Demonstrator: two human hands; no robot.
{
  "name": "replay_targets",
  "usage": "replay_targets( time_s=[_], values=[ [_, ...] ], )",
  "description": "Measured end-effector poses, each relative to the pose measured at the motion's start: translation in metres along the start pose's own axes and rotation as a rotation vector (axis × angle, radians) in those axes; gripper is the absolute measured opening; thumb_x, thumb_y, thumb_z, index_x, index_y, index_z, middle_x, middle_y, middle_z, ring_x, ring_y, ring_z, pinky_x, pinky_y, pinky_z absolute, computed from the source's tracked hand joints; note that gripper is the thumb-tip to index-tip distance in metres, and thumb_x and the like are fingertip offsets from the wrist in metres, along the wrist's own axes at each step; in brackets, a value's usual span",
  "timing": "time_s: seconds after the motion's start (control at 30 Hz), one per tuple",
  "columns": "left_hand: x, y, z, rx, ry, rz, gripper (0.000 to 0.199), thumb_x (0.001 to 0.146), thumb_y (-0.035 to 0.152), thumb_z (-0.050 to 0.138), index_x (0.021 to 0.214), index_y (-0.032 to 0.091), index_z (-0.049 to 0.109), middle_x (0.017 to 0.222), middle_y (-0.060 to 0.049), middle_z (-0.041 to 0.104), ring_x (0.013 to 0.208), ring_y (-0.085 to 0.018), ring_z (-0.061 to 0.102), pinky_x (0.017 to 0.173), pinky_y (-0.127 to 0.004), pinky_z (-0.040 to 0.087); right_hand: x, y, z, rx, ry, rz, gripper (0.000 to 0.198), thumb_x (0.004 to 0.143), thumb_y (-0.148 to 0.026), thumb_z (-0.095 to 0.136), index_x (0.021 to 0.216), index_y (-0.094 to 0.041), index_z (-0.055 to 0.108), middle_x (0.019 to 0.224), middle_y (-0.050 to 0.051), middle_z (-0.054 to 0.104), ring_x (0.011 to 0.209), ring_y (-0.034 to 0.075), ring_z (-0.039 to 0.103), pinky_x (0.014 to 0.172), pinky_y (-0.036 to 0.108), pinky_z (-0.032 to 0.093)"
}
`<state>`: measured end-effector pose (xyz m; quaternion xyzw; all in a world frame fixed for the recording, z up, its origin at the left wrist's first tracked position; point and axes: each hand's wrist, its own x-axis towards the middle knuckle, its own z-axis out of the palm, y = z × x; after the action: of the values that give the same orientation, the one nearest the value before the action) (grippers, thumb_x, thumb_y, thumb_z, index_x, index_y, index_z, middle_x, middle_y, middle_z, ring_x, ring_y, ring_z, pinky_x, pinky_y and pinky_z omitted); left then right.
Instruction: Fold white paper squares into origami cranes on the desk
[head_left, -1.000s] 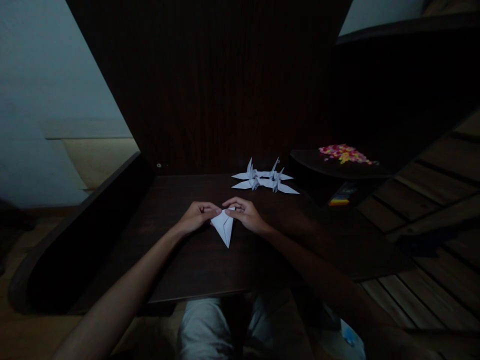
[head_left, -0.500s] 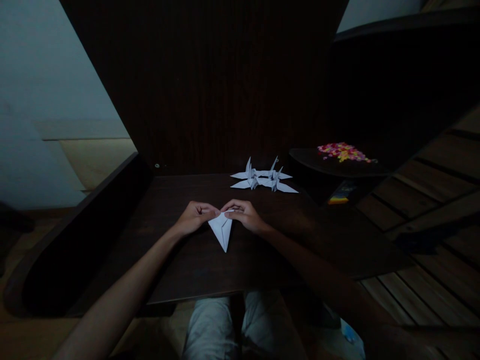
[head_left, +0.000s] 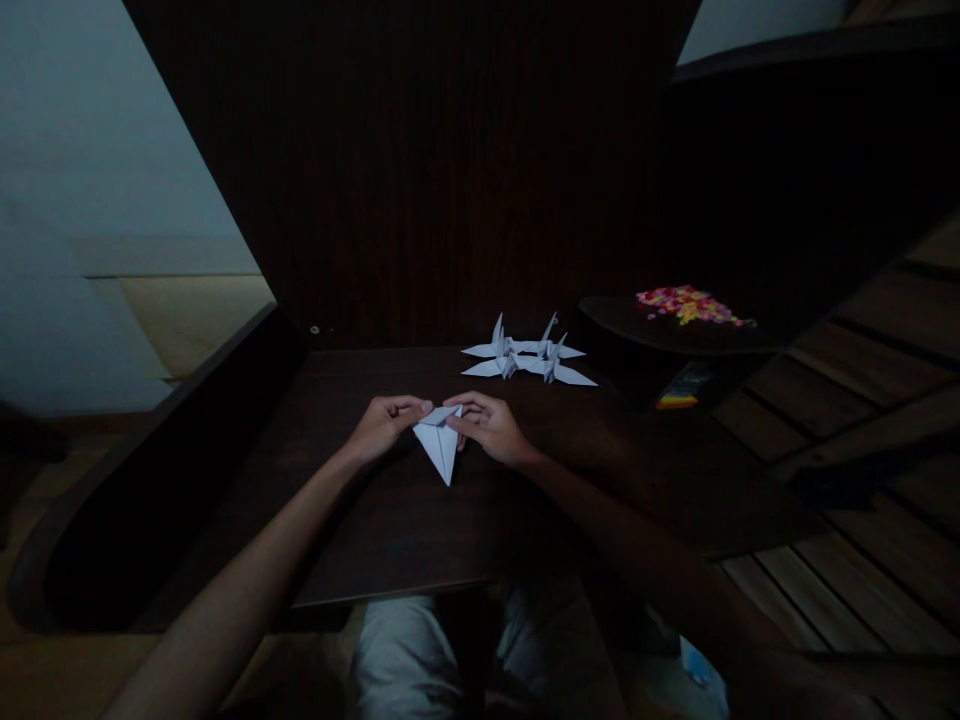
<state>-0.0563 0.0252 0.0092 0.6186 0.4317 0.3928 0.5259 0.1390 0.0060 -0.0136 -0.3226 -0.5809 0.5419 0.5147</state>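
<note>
A white sheet of folded origami paper [head_left: 441, 447] is held low over the dark desk, its long point toward me and a flap bent down along the top. My left hand [head_left: 384, 425] pinches its upper left corner between thumb and fingers. On the upper right corner, my right hand [head_left: 489, 426] is closed in the same way, thumb on the near face. Several white paper cranes [head_left: 529, 362] stand close together behind the right hand, wings spread and touching or overlapping.
The dark desk [head_left: 360, 540] has a tall back panel [head_left: 450, 180] and a raised left side [head_left: 165, 480]. On a rounded shelf [head_left: 607, 325] at right lies a heap of small pink, red and yellow pieces [head_left: 686, 303]. Below it sits a rainbow-edged item [head_left: 679, 390].
The paper's top flap is now folded down across its face, where before the top edge was mostly under the fingers. The paper's tip has moved slightly up and away from me.
</note>
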Motion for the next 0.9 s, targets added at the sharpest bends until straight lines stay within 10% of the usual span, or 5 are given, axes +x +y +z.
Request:
replay_targets(
  time_s=[0.37, 0.6, 0.9],
  values=[
    [-0.004, 0.010, 0.005, -0.094, -0.002, -0.010, 0.051, 0.059, 0.046, 0.080, 0.095, 0.012, 0.068, 0.081, -0.008, 0.072, 0.073, -0.021, 0.066, 0.072, -0.034, 0.052, 0.007, 0.003, -0.003, -0.036, 0.264, -0.021, 0.029, 0.064, -0.039, 0.075, 0.079, -0.017, 0.063, 0.073, 0.001, 0.065, 0.061, 0.014, 0.060, 0.048, 0.023, 0.046],
    [-0.002, 0.005, 0.009, -0.140, -0.002, 0.074, 0.040, 0.066, 0.040, 0.075, 0.090, 0.019, 0.050, 0.069, 0.001, 0.067, 0.063, -0.016, 0.064, 0.061, -0.028, 0.052, 0.008, 0.005, -0.003, 0.033, 0.267, -0.003, 0.032, 0.066, -0.035, 0.072, 0.090, -0.022, 0.054, 0.061, -0.006, 0.055, 0.051, 0.011, 0.055, 0.042, 0.020, 0.045],
    [-0.002, 0.004, 0.006, 0.003, 0.036, 0.098, 0.044, 0.066, 0.039, 0.075, 0.101, 0.012, 0.068, 0.082, -0.006, 0.071, 0.074, -0.018, 0.065, 0.075, -0.032, 0.051, 0.005, 0.002, -0.004, 0.018, 0.186, 0.057, 0.036, 0.061, -0.029, 0.076, 0.093, -0.019, 0.063, 0.088, 0.003, 0.066, 0.061, 0.012, 0.060, 0.046, 0.022, 0.048]
  ],
)
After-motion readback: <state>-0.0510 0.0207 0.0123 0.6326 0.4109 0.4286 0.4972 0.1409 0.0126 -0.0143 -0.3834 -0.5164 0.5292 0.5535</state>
